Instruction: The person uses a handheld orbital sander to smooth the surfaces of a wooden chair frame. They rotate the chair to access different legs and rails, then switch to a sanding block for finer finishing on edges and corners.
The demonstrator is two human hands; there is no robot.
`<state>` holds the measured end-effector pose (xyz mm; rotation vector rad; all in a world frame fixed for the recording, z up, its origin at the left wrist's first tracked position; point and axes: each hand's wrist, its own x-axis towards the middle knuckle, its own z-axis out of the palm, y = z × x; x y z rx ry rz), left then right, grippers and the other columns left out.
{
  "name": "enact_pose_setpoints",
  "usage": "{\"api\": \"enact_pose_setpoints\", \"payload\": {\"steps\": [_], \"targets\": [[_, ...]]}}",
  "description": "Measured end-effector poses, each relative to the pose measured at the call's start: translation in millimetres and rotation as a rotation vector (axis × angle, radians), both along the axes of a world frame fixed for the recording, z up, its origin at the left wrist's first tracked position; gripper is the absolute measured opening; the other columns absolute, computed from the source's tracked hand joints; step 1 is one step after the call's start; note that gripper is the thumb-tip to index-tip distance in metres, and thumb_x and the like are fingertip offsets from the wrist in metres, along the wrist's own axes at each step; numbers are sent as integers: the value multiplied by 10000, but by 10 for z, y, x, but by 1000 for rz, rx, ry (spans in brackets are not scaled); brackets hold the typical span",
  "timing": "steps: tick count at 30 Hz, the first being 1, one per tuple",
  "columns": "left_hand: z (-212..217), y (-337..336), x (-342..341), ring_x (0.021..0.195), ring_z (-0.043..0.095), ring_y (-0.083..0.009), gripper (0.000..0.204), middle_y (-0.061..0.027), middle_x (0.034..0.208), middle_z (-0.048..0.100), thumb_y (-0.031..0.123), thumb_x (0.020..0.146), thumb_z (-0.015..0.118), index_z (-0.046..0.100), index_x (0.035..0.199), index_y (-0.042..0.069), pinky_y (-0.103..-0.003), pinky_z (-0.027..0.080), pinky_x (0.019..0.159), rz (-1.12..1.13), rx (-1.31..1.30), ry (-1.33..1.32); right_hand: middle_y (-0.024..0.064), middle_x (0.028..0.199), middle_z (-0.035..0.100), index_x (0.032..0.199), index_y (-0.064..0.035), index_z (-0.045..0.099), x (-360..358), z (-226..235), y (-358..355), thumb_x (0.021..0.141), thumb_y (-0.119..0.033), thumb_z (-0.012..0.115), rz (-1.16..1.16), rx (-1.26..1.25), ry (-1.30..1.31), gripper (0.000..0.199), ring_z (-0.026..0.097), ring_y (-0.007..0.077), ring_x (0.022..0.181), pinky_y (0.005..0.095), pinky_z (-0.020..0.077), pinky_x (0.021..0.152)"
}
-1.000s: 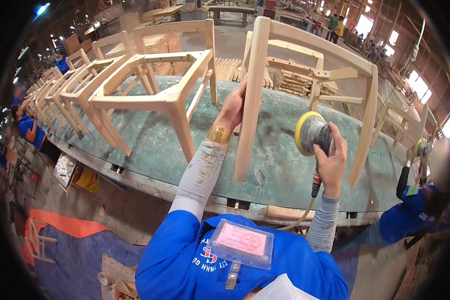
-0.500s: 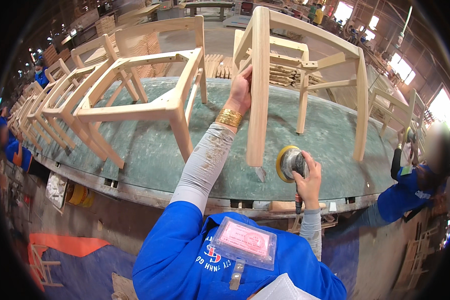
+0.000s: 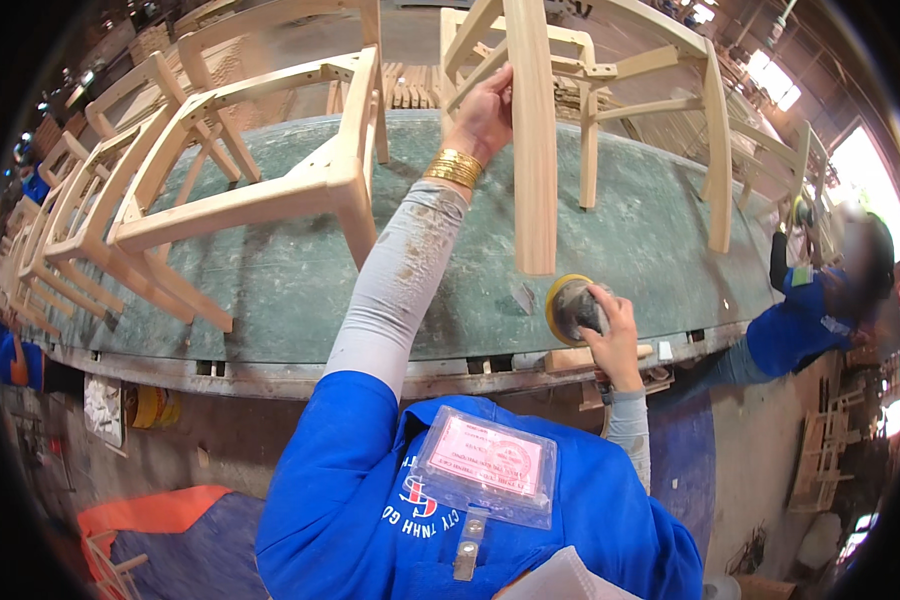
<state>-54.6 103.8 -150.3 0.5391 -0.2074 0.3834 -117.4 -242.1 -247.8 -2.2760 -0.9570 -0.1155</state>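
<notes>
My only feed: head view, worn high on person's head, wide fisheye, tilted steeply down and forward. Own chest and blue jacket (image 3: 390,500) fill lower edge, very near. Forearms enter from below, reaching toward workbench (image 3: 300,270). Bench near edge bows across mid-frame, its far edge bends toward upper rim. Wooden chair frame (image 3: 530,130) at upper centre, close to lens. Right rim catches second person (image 3: 820,300) beyond bench's right end. I see no second view, so no overlap.
</notes>
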Motion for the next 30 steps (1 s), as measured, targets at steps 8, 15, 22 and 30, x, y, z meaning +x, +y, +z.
{"api": "enact_pose_setpoints", "payload": {"steps": [8,15,22,30], "targets": [[25,153,-45,889,621,-216,380,-62,919,642,339,970,397,556,1135,37,-409,507,843,-215,111,-123,164,1027,498,1240,-242,537,-356,-637,431,634,-56,664,149,-218,286,647,563,350,979,415,480,833],[87,205,29,589,486,-18,230,68,723,541,270,964,480,592,972,70,-153,463,598,-176,85,-75,184,1073,481,1253,-307,513,-523,-363,459,661,-101,688,-23,-86,84,651,576,398,928,440,489,812],[233,-22,-123,643,547,-44,254,70,745,582,267,980,433,599,972,76,-211,501,662,-67,74,92,209,1076,489,1226,-137,546,-680,1021,269,652,27,689,-131,365,-245,613,529,351,1032,367,463,843],[157,53,-173,698,573,-59,279,36,798,605,263,991,405,586,1049,59,-225,508,718,-121,161,-5,195,1115,458,1236,-227,544,-904,1101,902,671,6,670,-103,186,-278,624,567,381,958,412,491,789]]}}
